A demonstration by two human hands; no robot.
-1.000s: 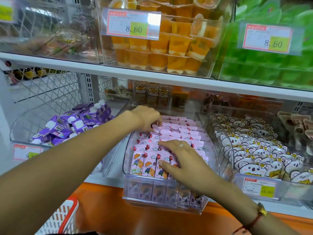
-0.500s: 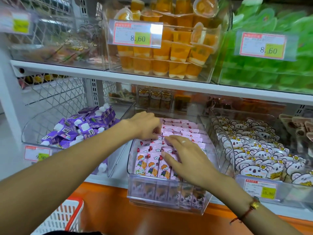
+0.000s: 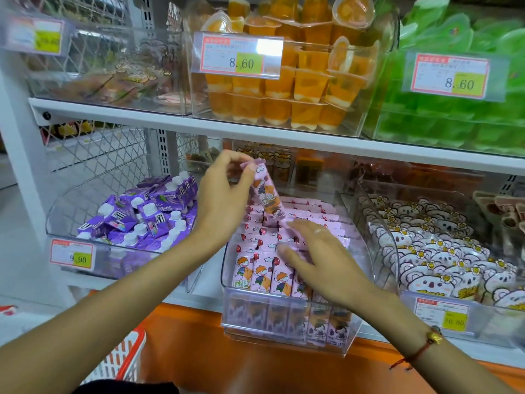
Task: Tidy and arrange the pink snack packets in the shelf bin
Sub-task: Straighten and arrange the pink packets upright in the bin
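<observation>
Since the earlier frame the left hand (image 3: 224, 200) has come up out of the bin (image 3: 284, 336), pinching one pink packet (image 3: 267, 191) by its top edge so it hangs tilted above the rows. The right hand (image 3: 318, 257) stays low, fingers straight and spread, pressing flat on the pink packets (image 3: 255, 274) in the bin.

Doing it well, probably: keep the right hand holding the rows down, open a gap, slot the lifted packet in upright, face forward like the front row (back rows look flatter, less neat).

Surroundings: white store shelf (image 3: 255, 132), clear bins side by side. Purple cartons (image 3: 142, 217) to the left, koala-face packets (image 3: 440, 260) to the right, orange jelly cups (image 3: 298, 89) and green packs (image 3: 454, 115) above. Price tags on the bin fronts, a red-and-white basket (image 3: 125, 356) low left, orange base panel below.
</observation>
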